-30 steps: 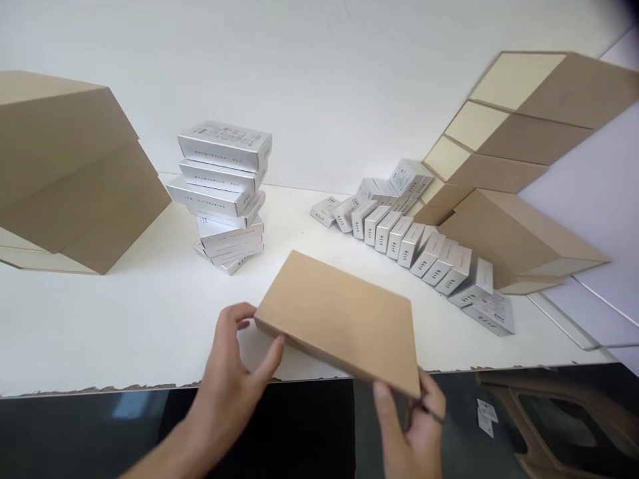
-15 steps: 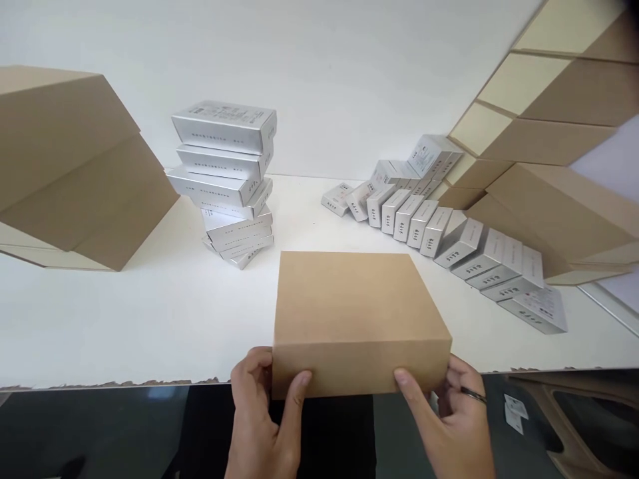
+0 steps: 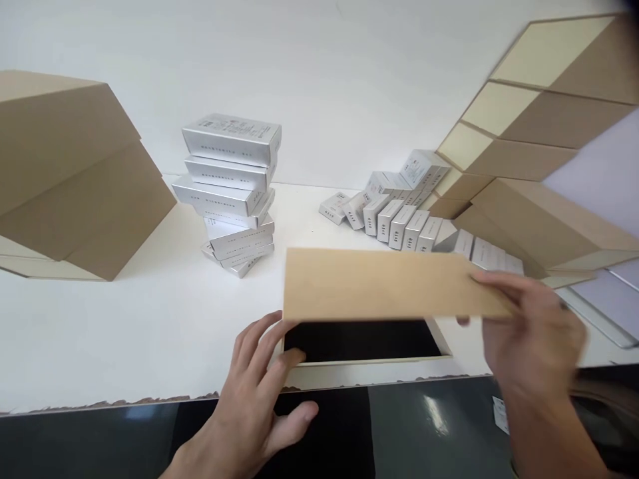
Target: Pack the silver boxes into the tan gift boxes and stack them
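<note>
A shallow box (image 3: pixel 369 362) with a black inside lies at the front edge of the white table. Above it, a brown cardboard lid (image 3: pixel 379 286) is raised, covering the box's far part from view. My right hand (image 3: pixel 534 326) grips the lid's right end, thumb and fingers on either side, somewhat blurred. At the box's left end is my left hand (image 3: pixel 264 379), its fingers spread, fingertips at the left rim and thumb pointing right; it holds nothing.
Silver cartons (image 3: pixel 232 140) form an uneven stack left of centre. More silver cartons (image 3: pixel 399 226) stand in a row at the right. Brown boxes (image 3: pixel 74 166) rise at the far left, and stacked brown boxes (image 3: pixel 569 120) at the right.
The lid has come up off the box, showing the black inside. My right hand has moved up and right with it. My left hand has opened at the box's left end.
</note>
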Tool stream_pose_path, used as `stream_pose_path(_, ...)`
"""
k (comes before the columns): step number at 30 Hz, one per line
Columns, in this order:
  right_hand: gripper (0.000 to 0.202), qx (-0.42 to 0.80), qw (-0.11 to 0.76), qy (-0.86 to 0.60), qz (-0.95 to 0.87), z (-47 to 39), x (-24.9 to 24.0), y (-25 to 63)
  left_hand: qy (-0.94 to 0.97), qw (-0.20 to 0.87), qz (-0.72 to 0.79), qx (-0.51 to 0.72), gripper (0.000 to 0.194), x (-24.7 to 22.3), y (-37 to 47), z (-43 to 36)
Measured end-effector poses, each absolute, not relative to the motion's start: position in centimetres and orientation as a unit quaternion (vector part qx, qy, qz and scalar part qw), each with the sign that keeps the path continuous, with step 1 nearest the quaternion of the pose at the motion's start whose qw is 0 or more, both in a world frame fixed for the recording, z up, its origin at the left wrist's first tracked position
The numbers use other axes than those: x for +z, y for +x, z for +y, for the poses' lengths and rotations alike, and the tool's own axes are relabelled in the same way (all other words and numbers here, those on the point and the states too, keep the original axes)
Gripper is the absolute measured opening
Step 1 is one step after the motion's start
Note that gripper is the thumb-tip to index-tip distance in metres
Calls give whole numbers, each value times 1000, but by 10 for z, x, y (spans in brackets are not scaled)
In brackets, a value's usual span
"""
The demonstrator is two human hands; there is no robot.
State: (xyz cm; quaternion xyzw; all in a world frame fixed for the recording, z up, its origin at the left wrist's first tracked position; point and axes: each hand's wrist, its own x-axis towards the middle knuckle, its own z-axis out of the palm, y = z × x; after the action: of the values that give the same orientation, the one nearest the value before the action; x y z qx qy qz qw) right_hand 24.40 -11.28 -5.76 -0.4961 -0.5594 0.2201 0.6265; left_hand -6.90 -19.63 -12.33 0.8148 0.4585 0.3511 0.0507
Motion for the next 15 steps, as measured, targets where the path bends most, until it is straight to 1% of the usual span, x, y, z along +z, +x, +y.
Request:
stream_pose_path(1, 36, 239, 619, -473, -580, -95, -58, 243, 802, 54, 469, 365, 14, -124, -65, -199)
stream_pose_path(2, 40, 263, 592, -469, -600, -79, -58, 242, 791, 55, 477, 379, 10, -125, -61, -203)
stream_pose_path(4, 46, 298, 547, -478, -619, -51, -58, 238, 781, 54, 481, 394, 19, -126, -57, -211)
stream_pose_path(6, 49, 309, 521, -497, -621, -31, -58, 233, 785, 50, 471, 399, 25, -128, -57, -216)
stream_pose_path(11, 52, 275, 521, -512, -625, -17, -59, 226, 774, 44, 479, 413, 27, -128, -57, -222)
stream_pose_path(15, 40, 250, 547, -518, -608, -34, -66, 228, 768, 24, 497, 404, 26, -127, -55, -224)
